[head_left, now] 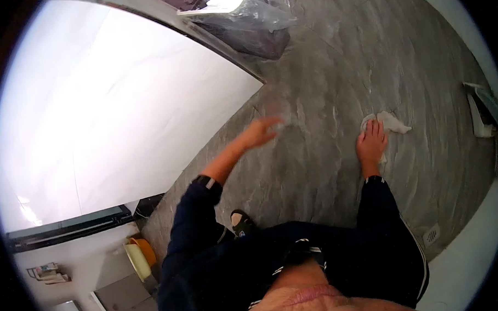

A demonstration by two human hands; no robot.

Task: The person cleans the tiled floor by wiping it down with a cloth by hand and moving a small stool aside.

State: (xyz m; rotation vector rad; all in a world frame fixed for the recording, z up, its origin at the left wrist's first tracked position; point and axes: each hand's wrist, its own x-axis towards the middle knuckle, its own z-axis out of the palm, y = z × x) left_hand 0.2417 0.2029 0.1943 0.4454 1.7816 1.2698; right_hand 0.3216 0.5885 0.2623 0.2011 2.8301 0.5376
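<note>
My right hand holds a crumpled whitish cloth down against the grey marbled floor. Its fingers point away from me over the cloth, and parts of the cloth stick out past the fingertips and beside the wrist. Off to the left, my left hand is over the floor near the corner of a large white panel. Its fingers are stretched toward the right, a little blurred, with nothing in them. Whether that hand touches the floor I cannot tell.
A dark bin-like container wrapped in clear plastic stands beyond the panel. A slippered foot is below my left arm. Yellow and orange basins lean at lower left. A floor drain lies at right, and a grey-white object stands by the right wall.
</note>
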